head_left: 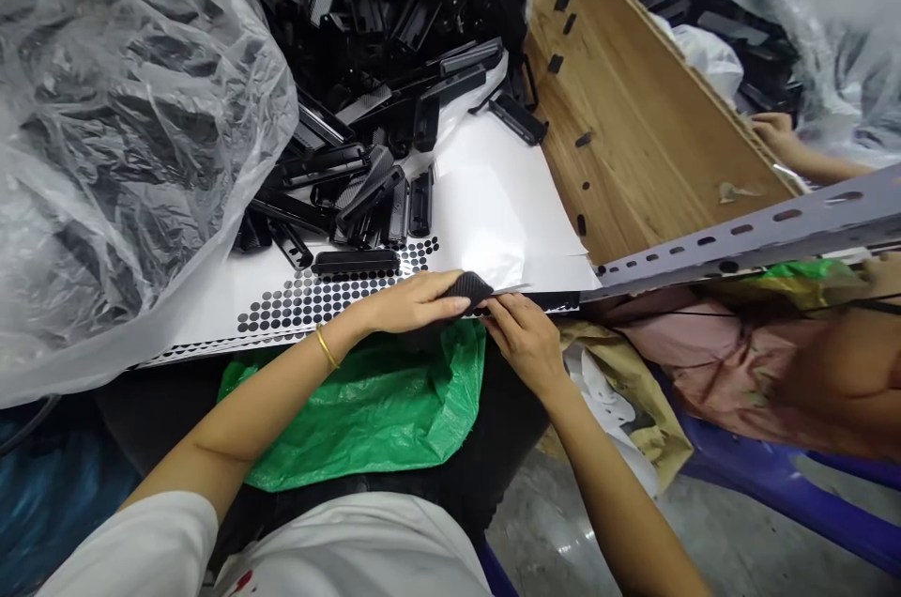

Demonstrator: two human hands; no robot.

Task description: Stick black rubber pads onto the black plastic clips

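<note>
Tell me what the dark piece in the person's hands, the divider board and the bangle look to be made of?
The dark piece under the left hand: likely moulded plastic, matte with woven texture. The board: wood or plywood, grain visible. The bangle: yellow, shiny, probably metal.

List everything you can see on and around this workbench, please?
black plastic parts: too many to count, black, heaped at the back of the bench
sticker sheet: one, white with black dots, at the front edge
clear plastic bag: one, clear, far left
wooden board: one, brown, right of the heap
green bag: one, on the lap
metal rail: one, grey, right
co-worker's hand: one, far right
left hand: holds a black part
right hand: touching the sheet edge
</note>
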